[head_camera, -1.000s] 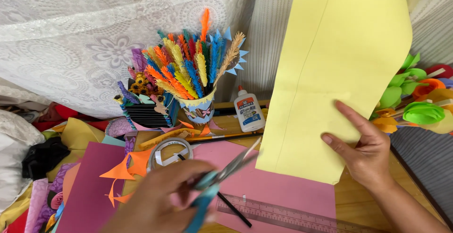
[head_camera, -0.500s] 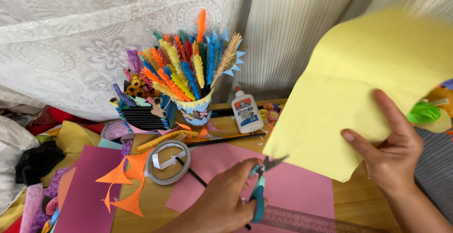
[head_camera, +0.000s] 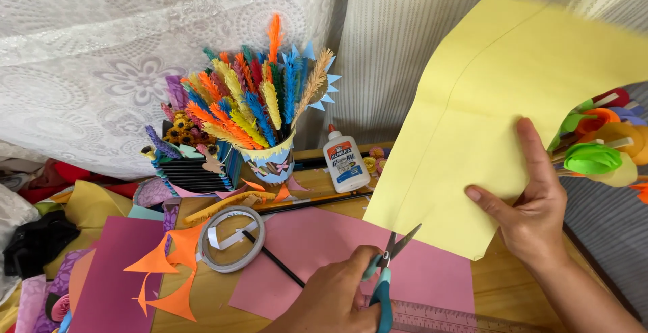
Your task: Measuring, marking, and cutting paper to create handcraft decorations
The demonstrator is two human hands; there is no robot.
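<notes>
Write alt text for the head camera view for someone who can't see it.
A right hand holds up a pale yellow paper sheet while the left hand brings open teal-handled scissors to its lower edge, above a pink paper sheet on a cluttered wooden craft table.

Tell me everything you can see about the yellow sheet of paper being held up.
The yellow sheet of paper is large, pale and matte, with a thin pencil line running along it and curving near the top. It is held tilted above the wooden table, its upper part bending toward the camera. The right hand pinches its lower right part, thumb on the front. The open blades of the teal-handled scissors, held in the left hand, meet its bottom edge.
</notes>
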